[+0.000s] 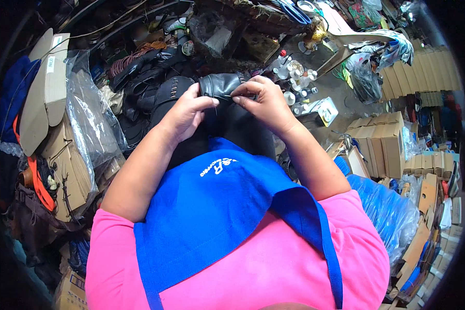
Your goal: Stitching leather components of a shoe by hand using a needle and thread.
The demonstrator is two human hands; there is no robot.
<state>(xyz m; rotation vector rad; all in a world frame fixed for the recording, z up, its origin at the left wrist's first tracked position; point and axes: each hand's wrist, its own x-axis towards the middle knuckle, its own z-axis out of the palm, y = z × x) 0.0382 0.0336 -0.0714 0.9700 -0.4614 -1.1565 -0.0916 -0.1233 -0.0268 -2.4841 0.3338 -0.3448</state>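
our left hand (183, 111) and right hand (266, 103) meet, both pinching the top edge of a black leather shoe (222, 85) held in front of the blue apron (212, 206). we judge that keeping the leather taut between the fingertips, close together, gives the surest control of the edge. beyond lies a heap of black shoe parts (144, 77); cardboard boxes (382, 144) stand at right, a plastic-wrapped box (82, 129) at left, small bottles (294, 77) ahead.

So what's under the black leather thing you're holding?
Under the black leather piece held by the left hand and right hand lies dark cloth on the lap, then the blue apron. What lies beneath the hands themselves is covered.
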